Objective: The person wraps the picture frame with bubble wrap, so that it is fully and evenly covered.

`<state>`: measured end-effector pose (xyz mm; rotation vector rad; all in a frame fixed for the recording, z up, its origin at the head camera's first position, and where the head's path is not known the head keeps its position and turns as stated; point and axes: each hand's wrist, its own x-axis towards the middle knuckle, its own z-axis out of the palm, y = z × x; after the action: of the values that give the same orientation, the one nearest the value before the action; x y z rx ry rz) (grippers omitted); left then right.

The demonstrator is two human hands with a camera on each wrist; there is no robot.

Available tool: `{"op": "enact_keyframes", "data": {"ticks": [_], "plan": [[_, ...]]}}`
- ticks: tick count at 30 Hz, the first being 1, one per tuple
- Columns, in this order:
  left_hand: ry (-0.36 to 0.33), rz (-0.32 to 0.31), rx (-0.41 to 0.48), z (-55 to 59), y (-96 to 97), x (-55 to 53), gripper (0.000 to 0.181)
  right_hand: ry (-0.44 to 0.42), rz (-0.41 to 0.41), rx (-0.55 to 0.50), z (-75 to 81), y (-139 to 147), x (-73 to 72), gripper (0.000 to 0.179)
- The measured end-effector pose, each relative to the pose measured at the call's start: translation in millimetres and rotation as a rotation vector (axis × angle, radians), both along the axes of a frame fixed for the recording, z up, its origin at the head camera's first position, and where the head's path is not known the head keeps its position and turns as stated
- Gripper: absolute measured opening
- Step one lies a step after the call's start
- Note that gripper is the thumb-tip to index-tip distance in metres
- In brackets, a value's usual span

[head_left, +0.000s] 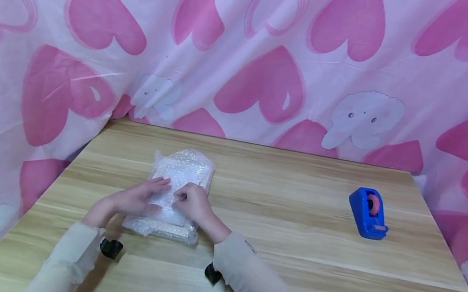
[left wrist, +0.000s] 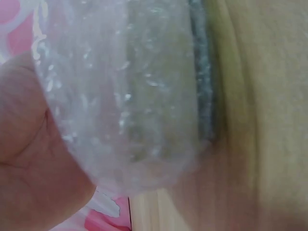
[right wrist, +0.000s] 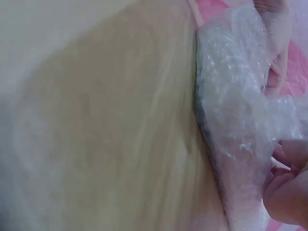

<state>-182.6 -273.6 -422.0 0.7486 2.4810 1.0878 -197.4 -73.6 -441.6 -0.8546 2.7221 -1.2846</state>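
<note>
A flat bundle in clear bubble wrap (head_left: 187,167) lies on the wooden table, left of centre. My left hand (head_left: 145,197) rests on its left side with the fingers fairly straight; in the left wrist view, the palm (left wrist: 33,159) is behind the wrap. On the bundle's right half, my right hand (head_left: 195,204) has curled fingers that pinch at the wrap's upper surface. A loose flap of bubble wrap (right wrist: 284,118) sticks up beside the right fingers (right wrist: 288,197) in the right wrist view. What the wrap encloses shows only as a pale, blurred shape.
A blue tape dispenser (head_left: 369,214) with a pink roll stands at the table's right side. Behind the wooden table (head_left: 290,188) hangs a pink curtain (head_left: 257,35) with hearts. Black wrist cameras (head_left: 111,248) sit under the sleeves.
</note>
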Motion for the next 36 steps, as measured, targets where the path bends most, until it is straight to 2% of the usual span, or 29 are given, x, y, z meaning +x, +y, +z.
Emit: {"op": "enact_keyframes", "data": {"ticks": [2, 4, 7, 9, 11, 14, 18, 23, 28, 33, 36], "plan": [[0.060, -0.011, 0.019, -0.4, 0.1, -2.0, 0.052, -0.013, 0.005, 0.024, 1.1, 0, -1.1, 0.020], [0.151, -0.002, 0.004, -0.4, 2.1, -3.7, 0.048, -0.032, 0.005, 0.042, 1.3, -1, -2.1, 0.020], [0.289, 0.053, -0.097, 0.7, 9.5, -5.3, 0.049, -0.043, -0.010, 0.066, -0.1, -4, -3.1, 0.020], [0.322, 0.089, -0.190, 3.1, 15.6, -5.8, 0.052, -0.037, -0.025, 0.083, -0.5, -5, -3.4, 0.020], [0.333, 0.113, -0.262, 5.3, 20.8, -5.8, 0.053, -0.034, -0.038, 0.090, -0.9, -6, -3.3, 0.019], [0.337, 0.123, -0.297, 6.9, 24.7, -4.5, 0.052, -0.045, -0.030, 0.063, -0.7, -6, -4.2, 0.018], [0.336, 0.142, -0.285, 6.7, 25.2, -1.4, 0.052, -0.054, -0.010, 0.015, -0.4, -4, -5.7, 0.012], [0.357, 0.145, -0.261, 5.6, 24.9, -1.5, 0.053, -0.054, -0.032, 0.036, 1.2, -5, -5.9, 0.010], [0.373, 0.122, -0.229, 3.3, 21.4, -2.5, 0.054, -0.055, -0.041, 0.058, 2.3, -6, -6.0, 0.011], [0.352, 0.108, -0.164, 1.8, 16.4, -3.4, 0.052, -0.059, -0.042, 0.050, 1.6, -7, -6.5, 0.011], [0.347, 0.090, -0.167, 2.2, 16.4, -4.9, 0.053, -0.074, -0.056, 0.056, 2.2, -6, -6.8, 0.012]]}}
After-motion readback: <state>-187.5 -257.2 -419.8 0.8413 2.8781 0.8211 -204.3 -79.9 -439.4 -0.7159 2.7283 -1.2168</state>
